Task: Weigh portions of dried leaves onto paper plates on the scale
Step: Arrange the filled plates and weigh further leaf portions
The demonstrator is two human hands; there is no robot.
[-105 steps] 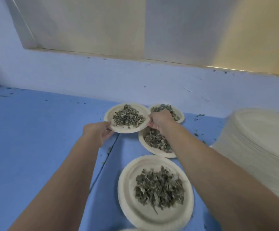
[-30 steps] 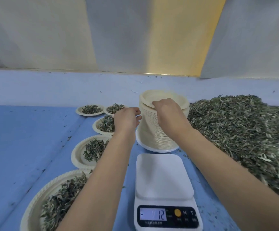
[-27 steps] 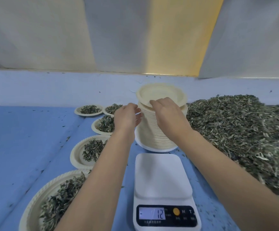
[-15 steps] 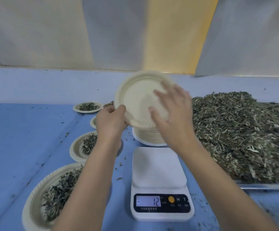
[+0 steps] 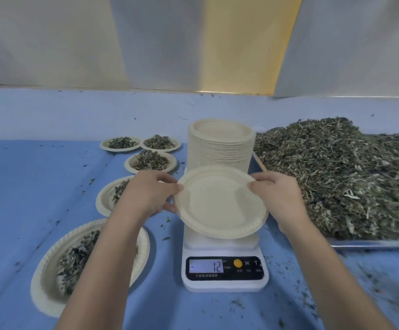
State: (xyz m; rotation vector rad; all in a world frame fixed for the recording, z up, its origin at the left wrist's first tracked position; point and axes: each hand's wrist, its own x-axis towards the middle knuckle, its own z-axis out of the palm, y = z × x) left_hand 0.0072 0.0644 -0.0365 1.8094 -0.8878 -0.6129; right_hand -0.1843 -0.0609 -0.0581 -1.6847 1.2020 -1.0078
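I hold one empty plate (image 5: pixel 219 203) in both hands, right over the scale (image 5: pixel 224 283). My left hand (image 5: pixel 149 194) pinches the plate's left rim, thumb on top and fingers curled under it. My right hand (image 5: pixel 278 196) grips the right rim, fingers curled round the edge. The plate tilts a little, its far edge higher than the near one, and it hides most of the scale's platform. Whether its underside touches the platform I cannot tell. The scale's display, on its near side, is lit and shows a minus sign and 12.

Just behind the scale stands a tall stack (image 5: pixel 219 148) of empty plates. To the right of the scale lies a big heap of dried leaves (image 5: pixel 336 177) on a metal tray (image 5: pixel 372 243), whose near edge shows under the heap. To the left of the scale, five filled plates (image 5: pixel 127 164) run from near to far, each with a small mound of leaves. My left forearm crosses over the nearest one and my left hand covers part of the second. The two farthest sit side by side, left of the stack. All of it rests on a blue table (image 5: pixel 27 186), with crumbs of leaf scattered round the scale, mostly to its right and near side.
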